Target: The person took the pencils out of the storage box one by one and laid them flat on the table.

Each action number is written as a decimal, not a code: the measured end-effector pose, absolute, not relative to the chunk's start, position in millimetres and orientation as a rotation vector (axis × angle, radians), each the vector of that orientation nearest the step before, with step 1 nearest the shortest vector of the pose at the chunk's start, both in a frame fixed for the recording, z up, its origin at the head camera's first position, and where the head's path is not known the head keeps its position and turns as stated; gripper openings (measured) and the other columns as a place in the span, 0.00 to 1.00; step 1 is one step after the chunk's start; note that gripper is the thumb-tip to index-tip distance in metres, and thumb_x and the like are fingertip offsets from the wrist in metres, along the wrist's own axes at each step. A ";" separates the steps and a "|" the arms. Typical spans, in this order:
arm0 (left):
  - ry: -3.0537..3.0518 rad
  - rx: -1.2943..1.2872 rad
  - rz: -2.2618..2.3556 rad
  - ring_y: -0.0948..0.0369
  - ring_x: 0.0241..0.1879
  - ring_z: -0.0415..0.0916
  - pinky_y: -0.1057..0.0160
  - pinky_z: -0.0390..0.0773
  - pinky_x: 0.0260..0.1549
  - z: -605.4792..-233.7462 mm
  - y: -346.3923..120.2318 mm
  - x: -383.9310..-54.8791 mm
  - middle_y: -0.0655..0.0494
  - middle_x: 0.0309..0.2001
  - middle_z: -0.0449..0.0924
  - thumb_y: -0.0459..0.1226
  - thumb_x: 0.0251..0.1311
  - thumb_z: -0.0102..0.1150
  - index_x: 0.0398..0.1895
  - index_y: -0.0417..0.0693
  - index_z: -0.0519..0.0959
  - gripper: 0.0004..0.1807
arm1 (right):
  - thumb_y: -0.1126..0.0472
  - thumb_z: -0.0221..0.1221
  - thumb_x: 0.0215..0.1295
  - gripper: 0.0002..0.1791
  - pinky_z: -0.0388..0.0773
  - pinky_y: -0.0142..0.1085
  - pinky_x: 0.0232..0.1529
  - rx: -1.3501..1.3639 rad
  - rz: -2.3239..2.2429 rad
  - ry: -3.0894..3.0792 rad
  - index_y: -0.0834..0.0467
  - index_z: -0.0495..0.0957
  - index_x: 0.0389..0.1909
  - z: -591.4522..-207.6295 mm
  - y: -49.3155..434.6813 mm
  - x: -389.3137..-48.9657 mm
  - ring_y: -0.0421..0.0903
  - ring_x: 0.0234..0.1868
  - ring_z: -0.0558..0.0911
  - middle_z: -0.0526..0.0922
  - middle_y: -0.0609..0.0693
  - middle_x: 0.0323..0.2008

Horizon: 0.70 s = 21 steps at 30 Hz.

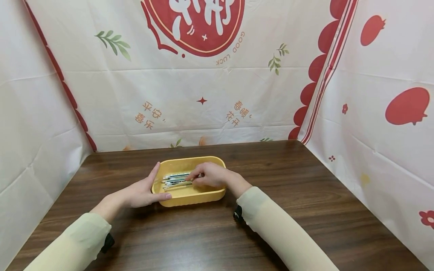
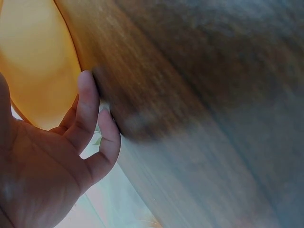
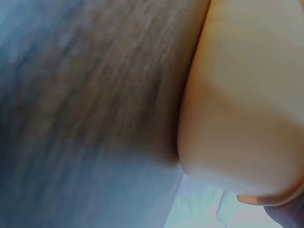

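Note:
A yellow plastic basket (image 1: 190, 201) with rounded corners stands on the table, and a small bundle of slim striped pencils (image 1: 174, 180) lies inside it. My left hand (image 1: 140, 192) holds the basket's left end, thumb across the front rim and fingers round the far side. In the left wrist view, two of its fingers bend near the basket wall (image 2: 38, 61). My right hand (image 1: 211, 175) reaches over the right rim into the basket, its fingers curled down round the right part of the pencils. The right wrist view shows mostly the basket's outer wall (image 3: 242, 109); the right fingertips are hidden there.
The dark wood-grain table (image 1: 295, 210) extends on all sides of the basket. A white printed cloth (image 1: 190, 94) hangs behind it, and similar cloth covers the left and right sides. Both forearms wear light sleeves, with dark straps near the wrists.

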<state>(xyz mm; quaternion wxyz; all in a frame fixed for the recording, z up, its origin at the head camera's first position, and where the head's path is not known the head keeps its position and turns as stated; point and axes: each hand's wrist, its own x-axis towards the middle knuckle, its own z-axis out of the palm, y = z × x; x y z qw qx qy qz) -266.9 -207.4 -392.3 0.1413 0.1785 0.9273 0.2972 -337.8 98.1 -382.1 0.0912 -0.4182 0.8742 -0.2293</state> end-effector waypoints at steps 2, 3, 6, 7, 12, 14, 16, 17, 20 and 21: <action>2.680 0.526 0.850 0.34 0.80 0.64 0.31 0.65 0.76 -392.1 -207.8 -266.8 0.25 0.86 0.48 0.69 0.68 0.65 0.89 0.47 0.20 0.74 | 0.61 0.68 0.77 0.14 0.76 0.29 0.46 -1.240 -0.708 2.607 0.48 0.92 0.58 -382.8 98.2 -338.3 0.35 0.41 0.78 0.91 0.45 0.48; 2.681 0.523 0.850 0.34 0.80 0.64 0.32 0.65 0.77 -392.5 -208.1 -267.1 0.25 0.86 0.48 0.69 0.68 0.65 0.89 0.47 0.20 0.74 | 0.61 0.68 0.77 0.14 0.76 0.29 0.46 -1.242 -0.720 2.612 0.48 0.92 0.58 -383.0 98.3 -338.5 0.35 0.41 0.78 0.91 0.46 0.48; 2.685 0.516 0.845 0.35 0.80 0.65 0.32 0.65 0.77 -393.1 -208.3 -267.4 0.26 0.86 0.49 0.69 0.68 0.66 0.89 0.48 0.21 0.74 | 0.61 0.69 0.76 0.14 0.76 0.28 0.45 -1.256 -0.729 2.626 0.49 0.93 0.57 -383.4 98.4 -339.1 0.34 0.40 0.77 0.91 0.46 0.48; 2.687 0.523 0.841 0.34 0.79 0.66 0.32 0.66 0.76 -393.1 -208.4 -267.6 0.25 0.86 0.49 0.69 0.68 0.65 0.89 0.47 0.21 0.74 | 0.61 0.69 0.76 0.13 0.76 0.28 0.44 -1.264 -0.726 2.630 0.49 0.93 0.57 -383.4 98.1 -339.3 0.34 0.40 0.77 0.91 0.46 0.47; 2.692 0.529 0.840 0.36 0.78 0.69 0.33 0.68 0.75 -394.5 -207.9 -268.5 0.25 0.85 0.51 0.68 0.68 0.66 0.89 0.47 0.21 0.74 | 0.61 0.68 0.77 0.13 0.76 0.28 0.44 -1.271 -0.730 2.648 0.49 0.93 0.56 -382.5 97.4 -340.0 0.34 0.40 0.77 0.90 0.46 0.46; 2.694 0.532 0.841 0.37 0.77 0.70 0.33 0.69 0.75 -394.6 -207.7 -268.6 0.25 0.85 0.52 0.68 0.68 0.66 0.90 0.47 0.22 0.74 | 0.61 0.68 0.77 0.12 0.76 0.29 0.43 -1.269 -0.738 2.654 0.49 0.93 0.56 -382.3 97.3 -340.2 0.35 0.40 0.77 0.90 0.46 0.47; 2.696 0.539 0.836 0.37 0.77 0.71 0.33 0.69 0.74 -394.2 -207.6 -268.3 0.25 0.85 0.53 0.68 0.68 0.66 0.90 0.46 0.22 0.74 | 0.62 0.67 0.78 0.12 0.76 0.29 0.43 -1.271 -0.749 2.657 0.49 0.93 0.56 -381.9 97.4 -340.5 0.36 0.40 0.77 0.90 0.46 0.48; 2.698 0.542 0.832 0.37 0.76 0.71 0.34 0.70 0.74 -394.0 -207.6 -268.2 0.25 0.85 0.53 0.68 0.68 0.66 0.90 0.46 0.22 0.74 | 0.62 0.68 0.78 0.12 0.76 0.29 0.43 -1.275 -0.748 2.662 0.48 0.93 0.56 -381.3 97.3 -340.4 0.36 0.40 0.77 0.90 0.46 0.48; 2.699 0.548 0.832 0.37 0.76 0.71 0.34 0.70 0.74 -392.8 -207.9 -268.3 0.25 0.85 0.53 0.69 0.67 0.66 0.89 0.45 0.22 0.75 | 0.61 0.67 0.78 0.12 0.76 0.29 0.43 -1.281 -0.741 2.681 0.48 0.93 0.56 -378.6 97.6 -341.1 0.37 0.40 0.78 0.90 0.46 0.49; 2.700 0.550 0.832 0.37 0.77 0.71 0.34 0.70 0.74 -392.5 -208.0 -268.5 0.25 0.85 0.53 0.69 0.67 0.66 0.89 0.45 0.22 0.75 | 0.61 0.67 0.78 0.12 0.77 0.30 0.42 -1.277 -0.741 2.685 0.48 0.93 0.56 -377.2 98.0 -341.1 0.37 0.40 0.78 0.90 0.46 0.49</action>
